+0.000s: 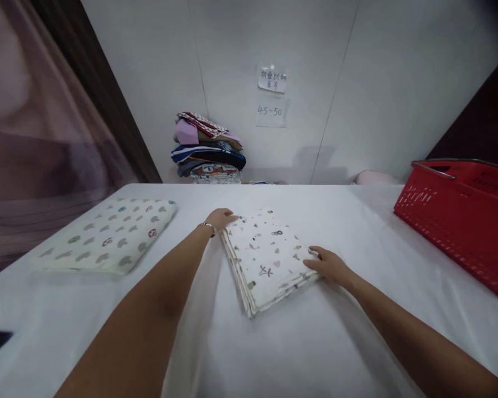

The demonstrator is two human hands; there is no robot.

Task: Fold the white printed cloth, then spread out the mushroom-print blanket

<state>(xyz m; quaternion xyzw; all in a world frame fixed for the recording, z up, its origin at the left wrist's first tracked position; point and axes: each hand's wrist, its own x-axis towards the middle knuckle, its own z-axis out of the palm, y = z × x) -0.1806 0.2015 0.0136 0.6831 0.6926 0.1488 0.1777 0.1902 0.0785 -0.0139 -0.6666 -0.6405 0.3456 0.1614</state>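
A white cloth (269, 249) with small printed figures lies folded in several layers in the middle of the table, turned at an angle. My left hand (221, 219), a bracelet on its wrist, grips the cloth's far left corner between thumb and fingers. At the right corner my right hand (327, 264) pinches the edge, thumb on top and the other fingers partly hidden beneath. To the left lies another folded cloth (112, 235), cream with grey and coloured mushroom-like shapes; neither hand touches it.
A red plastic basket (460, 215) stands on the white-covered table (307, 348) at the right. Behind the far edge rises a pile of folded fabrics (209, 149) against the wall. Two paper signs (272, 110) hang there. A pinkish curtain (37, 138) hangs at the left.
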